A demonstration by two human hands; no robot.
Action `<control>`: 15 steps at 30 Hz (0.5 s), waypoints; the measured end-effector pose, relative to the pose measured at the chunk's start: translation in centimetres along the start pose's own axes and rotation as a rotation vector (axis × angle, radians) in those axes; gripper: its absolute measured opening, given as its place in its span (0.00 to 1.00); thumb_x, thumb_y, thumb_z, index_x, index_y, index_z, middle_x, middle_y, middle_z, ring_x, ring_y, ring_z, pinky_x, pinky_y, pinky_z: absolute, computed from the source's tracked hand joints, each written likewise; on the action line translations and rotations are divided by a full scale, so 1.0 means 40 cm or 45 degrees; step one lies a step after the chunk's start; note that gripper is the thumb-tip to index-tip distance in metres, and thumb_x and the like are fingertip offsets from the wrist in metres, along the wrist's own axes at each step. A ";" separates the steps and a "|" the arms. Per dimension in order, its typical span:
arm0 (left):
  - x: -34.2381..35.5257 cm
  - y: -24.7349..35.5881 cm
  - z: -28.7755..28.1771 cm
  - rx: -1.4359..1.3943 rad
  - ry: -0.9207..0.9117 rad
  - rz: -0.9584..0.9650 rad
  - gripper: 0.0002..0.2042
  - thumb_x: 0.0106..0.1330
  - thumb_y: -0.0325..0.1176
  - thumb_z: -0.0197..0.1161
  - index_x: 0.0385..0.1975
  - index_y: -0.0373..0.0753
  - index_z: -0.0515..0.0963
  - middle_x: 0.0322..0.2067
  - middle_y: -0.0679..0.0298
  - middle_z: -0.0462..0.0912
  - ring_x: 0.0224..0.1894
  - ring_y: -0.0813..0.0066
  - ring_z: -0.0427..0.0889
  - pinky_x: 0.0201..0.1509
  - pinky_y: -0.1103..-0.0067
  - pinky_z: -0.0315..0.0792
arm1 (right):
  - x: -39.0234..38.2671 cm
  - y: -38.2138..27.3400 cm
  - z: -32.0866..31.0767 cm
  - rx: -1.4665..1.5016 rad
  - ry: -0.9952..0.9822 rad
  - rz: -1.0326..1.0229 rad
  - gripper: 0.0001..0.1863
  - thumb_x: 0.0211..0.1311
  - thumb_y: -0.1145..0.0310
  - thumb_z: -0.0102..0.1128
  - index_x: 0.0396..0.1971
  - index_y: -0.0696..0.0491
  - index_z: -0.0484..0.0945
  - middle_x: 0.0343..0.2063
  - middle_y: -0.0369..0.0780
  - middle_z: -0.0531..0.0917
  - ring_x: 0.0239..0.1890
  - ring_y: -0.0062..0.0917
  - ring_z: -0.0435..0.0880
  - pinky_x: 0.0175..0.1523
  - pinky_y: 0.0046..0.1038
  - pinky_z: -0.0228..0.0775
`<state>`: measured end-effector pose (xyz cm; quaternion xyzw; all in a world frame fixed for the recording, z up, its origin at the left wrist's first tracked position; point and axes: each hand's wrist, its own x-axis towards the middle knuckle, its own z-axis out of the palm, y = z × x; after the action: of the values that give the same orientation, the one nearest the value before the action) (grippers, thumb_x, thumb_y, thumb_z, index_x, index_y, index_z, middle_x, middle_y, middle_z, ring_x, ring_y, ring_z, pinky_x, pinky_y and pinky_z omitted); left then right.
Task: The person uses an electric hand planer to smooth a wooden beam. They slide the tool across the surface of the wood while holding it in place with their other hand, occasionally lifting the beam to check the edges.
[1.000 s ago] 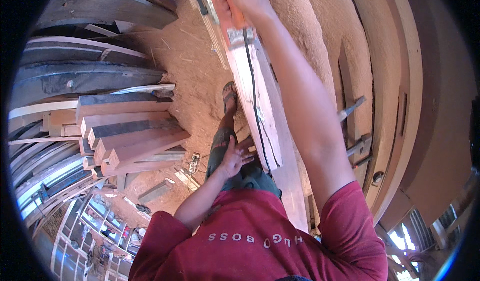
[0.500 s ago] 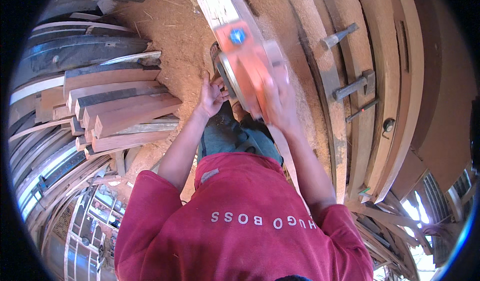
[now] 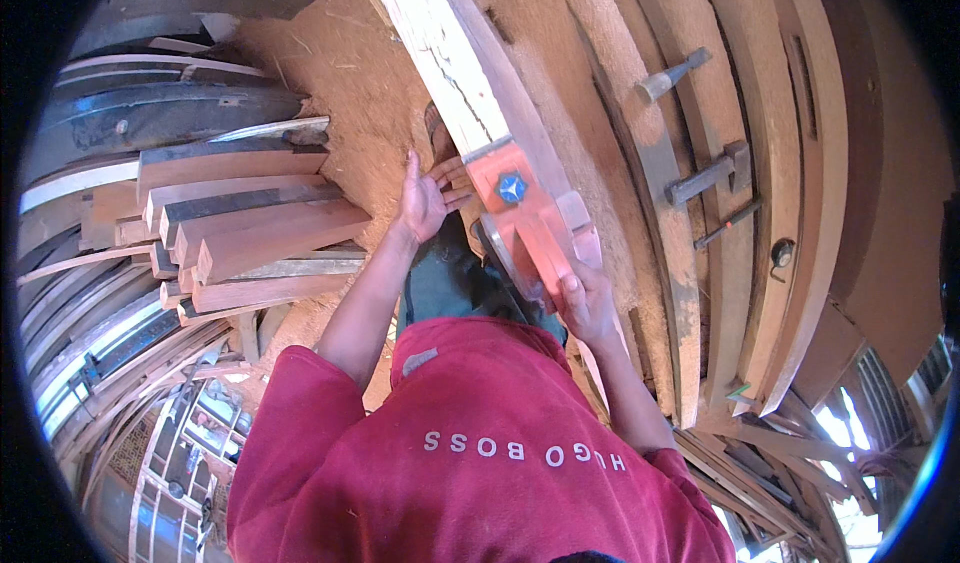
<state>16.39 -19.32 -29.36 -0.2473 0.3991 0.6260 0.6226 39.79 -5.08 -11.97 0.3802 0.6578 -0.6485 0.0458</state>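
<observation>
An orange-red electric hand planer (image 3: 543,241) with a blue front knob rests on a long wooden beam (image 3: 440,53) that runs away from my body. My right hand (image 3: 584,305) is wrapped round its rear handle. To the planer's left, my left hand (image 3: 430,200) is held palm up with the fingers stretched apart, holding nothing. Its fingertips come close to the planer's front and the beam's side; whether they touch, I cannot tell. The beam's top is pale, with a dark crack along it just ahead of the planer.
Stacked timber pieces (image 3: 270,238) lie at the left. On boards to the right are a chisel (image 3: 674,75), a hammer (image 3: 710,180), a thin dark rod with a red part (image 3: 727,224) and a small dark round object (image 3: 782,253). Sawdust (image 3: 345,93) covers the ground.
My right hand has drawn the planer back along the beam toward my body, baring more of the pale surface. My left hand remains in about the same place, fingers more spread.
</observation>
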 end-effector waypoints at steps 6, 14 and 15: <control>0.015 0.004 -0.025 -0.075 0.032 -0.074 0.47 0.64 0.77 0.29 0.67 0.39 0.63 0.60 0.57 0.73 0.61 0.54 0.72 0.68 0.61 0.60 | 0.206 -0.170 0.047 -0.010 0.045 -0.063 0.25 0.73 0.53 0.49 0.29 0.61 0.79 0.15 0.40 0.79 0.18 0.23 0.80 0.25 0.27 0.70; 0.020 0.036 -0.034 -0.099 -0.095 -0.197 0.42 0.66 0.73 0.34 0.67 0.44 0.64 0.62 0.60 0.71 0.59 0.56 0.75 0.67 0.59 0.63 | 0.510 -0.330 0.106 -0.182 0.085 -0.152 0.28 0.73 0.47 0.45 0.30 0.60 0.78 0.17 0.39 0.76 0.24 0.23 0.77 0.30 0.30 0.67; 0.018 0.043 -0.034 -0.084 -0.097 -0.202 0.42 0.66 0.74 0.36 0.65 0.42 0.66 0.59 0.59 0.72 0.58 0.56 0.75 0.65 0.60 0.64 | 0.544 -0.362 0.118 -0.171 0.082 -0.143 0.29 0.73 0.47 0.44 0.29 0.60 0.78 0.18 0.38 0.75 0.25 0.22 0.74 0.31 0.29 0.66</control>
<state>14.38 -19.84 -30.36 -0.2746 0.3335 0.5963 0.6766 14.27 2.20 -12.91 0.3595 0.7213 -0.5918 0.0135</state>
